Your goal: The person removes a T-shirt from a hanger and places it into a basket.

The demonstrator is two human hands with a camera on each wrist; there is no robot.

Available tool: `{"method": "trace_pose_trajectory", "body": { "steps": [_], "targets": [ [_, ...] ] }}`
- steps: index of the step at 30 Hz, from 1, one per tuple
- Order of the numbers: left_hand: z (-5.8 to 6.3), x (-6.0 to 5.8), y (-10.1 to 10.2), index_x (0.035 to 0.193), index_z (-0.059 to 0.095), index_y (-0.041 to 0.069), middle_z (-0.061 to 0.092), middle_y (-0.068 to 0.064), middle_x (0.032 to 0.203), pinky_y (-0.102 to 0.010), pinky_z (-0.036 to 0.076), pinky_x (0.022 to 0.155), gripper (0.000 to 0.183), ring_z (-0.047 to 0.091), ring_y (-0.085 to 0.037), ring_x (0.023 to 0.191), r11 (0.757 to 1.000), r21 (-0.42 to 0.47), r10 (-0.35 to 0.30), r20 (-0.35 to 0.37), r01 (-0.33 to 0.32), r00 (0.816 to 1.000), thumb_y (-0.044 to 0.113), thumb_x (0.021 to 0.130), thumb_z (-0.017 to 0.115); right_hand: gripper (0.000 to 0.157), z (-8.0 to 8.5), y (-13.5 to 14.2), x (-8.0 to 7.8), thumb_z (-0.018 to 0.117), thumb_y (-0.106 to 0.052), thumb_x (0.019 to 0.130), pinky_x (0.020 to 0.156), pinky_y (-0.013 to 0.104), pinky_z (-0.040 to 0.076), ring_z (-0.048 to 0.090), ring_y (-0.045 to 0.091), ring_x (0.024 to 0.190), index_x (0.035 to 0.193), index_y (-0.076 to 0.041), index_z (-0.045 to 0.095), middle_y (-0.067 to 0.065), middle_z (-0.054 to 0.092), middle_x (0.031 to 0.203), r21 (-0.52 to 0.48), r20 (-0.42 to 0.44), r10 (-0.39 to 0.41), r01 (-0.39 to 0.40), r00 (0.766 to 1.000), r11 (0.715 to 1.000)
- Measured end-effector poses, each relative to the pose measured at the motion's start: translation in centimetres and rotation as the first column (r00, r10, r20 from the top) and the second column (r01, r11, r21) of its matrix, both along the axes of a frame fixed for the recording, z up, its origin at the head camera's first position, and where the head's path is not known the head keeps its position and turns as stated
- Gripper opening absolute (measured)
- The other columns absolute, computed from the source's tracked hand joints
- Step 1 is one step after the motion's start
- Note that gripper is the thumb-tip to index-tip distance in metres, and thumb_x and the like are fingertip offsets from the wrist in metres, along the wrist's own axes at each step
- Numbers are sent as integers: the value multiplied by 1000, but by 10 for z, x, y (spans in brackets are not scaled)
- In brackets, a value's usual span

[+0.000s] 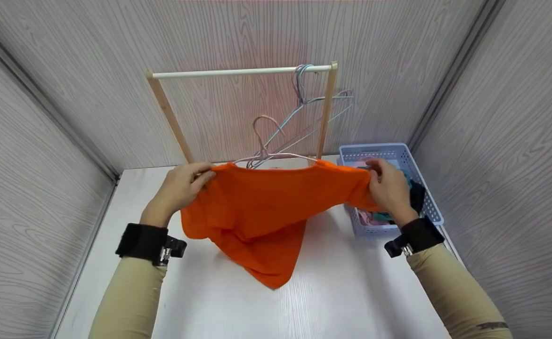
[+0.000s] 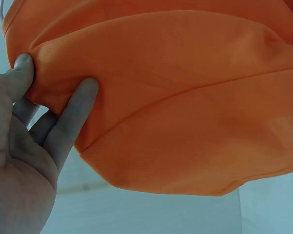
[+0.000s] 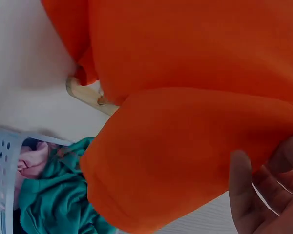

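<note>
An orange T-shirt (image 1: 276, 197) is spread between my two hands, its lower part hanging in a folded point above the white table. A pink hanger (image 1: 285, 155) sits inside the neck opening, with its hook standing up above the collar. My left hand (image 1: 179, 188) pinches the left shoulder edge between thumb and fingers; the left wrist view shows the thumb on the cloth (image 2: 151, 112) and other fingers spread along it. At the other end, my right hand (image 1: 391, 188) grips the right sleeve, its fingers partly behind the fabric (image 3: 185, 146).
Behind the shirt stands a rack with a white bar (image 1: 224, 73) and wooden posts. Light blue hangers (image 1: 299, 84) hang near its right end. A perforated basket (image 1: 375, 230) holding teal, pink and black cloth is at the right, partly behind my right hand. Wood-grain panels enclose the table.
</note>
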State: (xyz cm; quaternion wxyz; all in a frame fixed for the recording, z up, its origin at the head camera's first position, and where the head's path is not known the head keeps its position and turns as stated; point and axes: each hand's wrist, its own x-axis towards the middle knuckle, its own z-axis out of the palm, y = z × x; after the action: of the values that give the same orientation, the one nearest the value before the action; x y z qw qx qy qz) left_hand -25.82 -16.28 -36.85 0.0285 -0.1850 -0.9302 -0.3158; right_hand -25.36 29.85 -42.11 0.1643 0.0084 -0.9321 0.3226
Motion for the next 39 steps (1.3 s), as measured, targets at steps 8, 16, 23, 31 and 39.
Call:
{"method": "trace_pose_trajectory", "body": {
  "steps": [8,16,23,31,39],
  "targets": [
    [-7,-7,31,108,68,15,66,-5,87,-42,42,86,20,57,-27,87,996,-88,-13,-66,7,998,28,100,54,26,9,4,4,51,-17,101,94,49,49,62,30,107,120,-7,65,13,67,116,18,-164,102,-101,981,995],
    [-21,-5,45,103,64,15,57,-1,74,-41,36,89,15,53,-20,76,994,-77,-74,-19,72,997,25,101,53,36,-8,-10,8,55,-36,98,91,47,53,62,26,104,126,-16,65,6,69,116,113,-68,302,-293,951,949],
    [-22,-1,46,117,64,19,66,-4,105,-40,52,90,21,61,-23,98,995,-41,-80,178,89,981,28,99,57,22,-20,-15,9,61,-26,95,75,39,56,68,22,82,109,-15,74,5,75,99,98,-142,259,-247,955,964],
    [-7,-1,78,136,56,15,62,-5,133,-44,46,105,40,59,-25,122,987,-70,-140,48,144,989,28,98,58,20,-20,-29,4,63,-26,94,64,33,47,66,23,73,102,-14,77,6,76,90,132,-157,269,-250,950,959],
    [-13,-1,98,107,68,13,71,-2,87,-37,54,78,20,65,-18,79,972,-124,-214,-93,202,973,25,101,53,20,-18,-41,6,62,-24,94,68,32,55,64,17,73,103,-13,77,4,75,90,77,-131,315,-308,940,948]
  ]
}}
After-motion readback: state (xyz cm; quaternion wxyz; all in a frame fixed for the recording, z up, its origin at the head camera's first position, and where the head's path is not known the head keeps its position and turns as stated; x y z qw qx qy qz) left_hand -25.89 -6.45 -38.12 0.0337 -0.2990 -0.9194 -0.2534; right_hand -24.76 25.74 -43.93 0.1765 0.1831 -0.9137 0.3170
